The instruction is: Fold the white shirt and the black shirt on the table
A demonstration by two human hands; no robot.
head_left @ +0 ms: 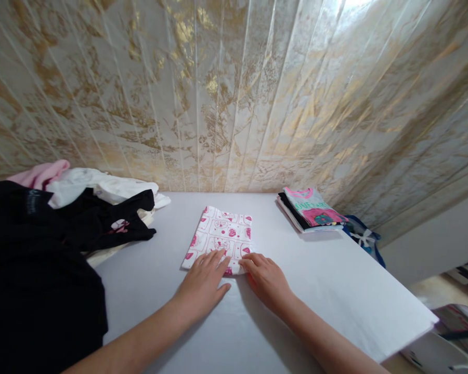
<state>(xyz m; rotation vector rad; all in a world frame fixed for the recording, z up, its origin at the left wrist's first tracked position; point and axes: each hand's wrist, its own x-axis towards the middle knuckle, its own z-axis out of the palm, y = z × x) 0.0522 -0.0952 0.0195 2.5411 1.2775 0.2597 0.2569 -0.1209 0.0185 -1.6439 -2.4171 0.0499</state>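
Note:
A folded white garment point(222, 236) with a pink-red cartoon print lies flat on the white table in front of me. My left hand point(205, 280) rests on its front edge, fingers stretched out and thumb apart on the table side. At the front right corner, my right hand point(267, 278) touches the cloth with its fingertips, the fingers slightly bent. Its thumb is mostly hidden under the hand. Both hands press on the cloth from above, and neither lifts it.
On the left, black clothes point(39, 270) lie heaped with white garments point(101, 184) and a pink one point(42, 174). A stack of folded clothes point(314, 210) stands at the back right of the table point(335, 296). Behind hangs a gold-patterned curtain point(218, 104). Blue fabric point(366, 241) shows beyond the right edge.

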